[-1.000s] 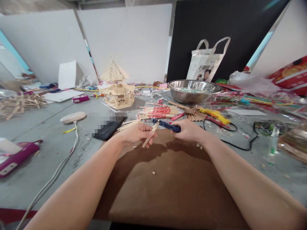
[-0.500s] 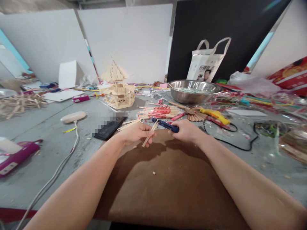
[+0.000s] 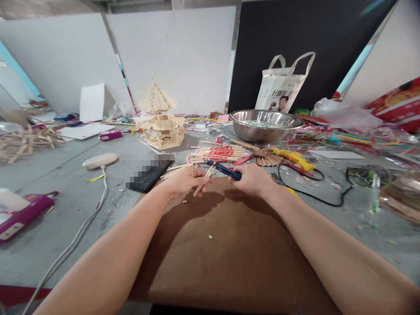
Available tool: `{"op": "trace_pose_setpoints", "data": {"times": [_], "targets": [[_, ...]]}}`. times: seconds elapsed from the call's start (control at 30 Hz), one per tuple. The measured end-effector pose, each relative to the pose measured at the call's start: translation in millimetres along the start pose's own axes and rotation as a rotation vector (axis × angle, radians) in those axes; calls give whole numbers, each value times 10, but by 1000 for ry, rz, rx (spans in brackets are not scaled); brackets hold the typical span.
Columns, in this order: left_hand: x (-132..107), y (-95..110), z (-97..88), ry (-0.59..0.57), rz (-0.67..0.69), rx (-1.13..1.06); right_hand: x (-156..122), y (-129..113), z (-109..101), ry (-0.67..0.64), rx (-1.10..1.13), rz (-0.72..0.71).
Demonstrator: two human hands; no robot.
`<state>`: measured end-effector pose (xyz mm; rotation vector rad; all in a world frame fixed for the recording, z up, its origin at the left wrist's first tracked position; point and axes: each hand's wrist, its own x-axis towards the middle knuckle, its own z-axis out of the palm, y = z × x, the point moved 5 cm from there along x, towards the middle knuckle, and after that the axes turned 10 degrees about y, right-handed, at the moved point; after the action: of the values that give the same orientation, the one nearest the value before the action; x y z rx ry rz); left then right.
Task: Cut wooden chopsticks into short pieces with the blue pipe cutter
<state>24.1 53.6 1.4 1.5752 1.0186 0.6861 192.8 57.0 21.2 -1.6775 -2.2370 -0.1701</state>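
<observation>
My left hand (image 3: 190, 180) pinches a couple of thin wooden sticks (image 3: 204, 180) between thumb and fingers, held at a slant. Fingers wrapped round its handles, my right hand (image 3: 251, 178) grips dark blue pliers (image 3: 225, 168). The pliers' jaws are at the upper ends of the sticks; whether they bite on the wood I cannot tell. Below lies a brown sheet (image 3: 243, 249) with a small wooden offcut (image 3: 210, 237) on it. Just beyond my hands is a pile of sticks in red-and-white wrappers (image 3: 218, 153).
Behind my left hand stands a wooden stick pavilion model (image 3: 162, 131). A dark phone-like slab (image 3: 149, 175) lies nearer. On the right are a steel basin (image 3: 267, 127), a folding fan (image 3: 267, 156) and a yellow glue gun (image 3: 295, 158) with a black cord. A white cable (image 3: 98, 210) crosses the left side.
My right hand and the pliers have shifted slightly left, and the pliers' handles look closer together. The sticks in my left hand have moved up a little.
</observation>
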Motion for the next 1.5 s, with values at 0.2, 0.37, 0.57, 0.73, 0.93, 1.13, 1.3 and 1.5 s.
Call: {"op": "trace_pose_setpoints", "data": {"times": [0.2, 0.37, 0.57, 0.73, 0.93, 1.13, 1.3, 1.5], "targets": [[21, -21, -3, 23, 4, 40, 16, 5, 42, 11, -29, -19], [30, -21, -13, 56, 27, 114, 11, 13, 60, 21, -29, -3], [34, 0, -20, 112, 62, 208, 0, 10, 49, 29, -29, 33], [50, -11, -19, 147, 64, 235, 8, 23, 66, 12, -51, 69], [53, -35, -31, 176, 34, 243, 7, 52, 84, -17, -59, 142], [65, -40, -70, 239, 6, 230, 14, 238, 42, 59, -149, 287], [79, -38, -177, 431, 24, 438, 14, 366, 71, 121, -163, 307], [59, 29, -194, 538, 129, 1109, 19, 409, 160, 136, -199, 246]]}}
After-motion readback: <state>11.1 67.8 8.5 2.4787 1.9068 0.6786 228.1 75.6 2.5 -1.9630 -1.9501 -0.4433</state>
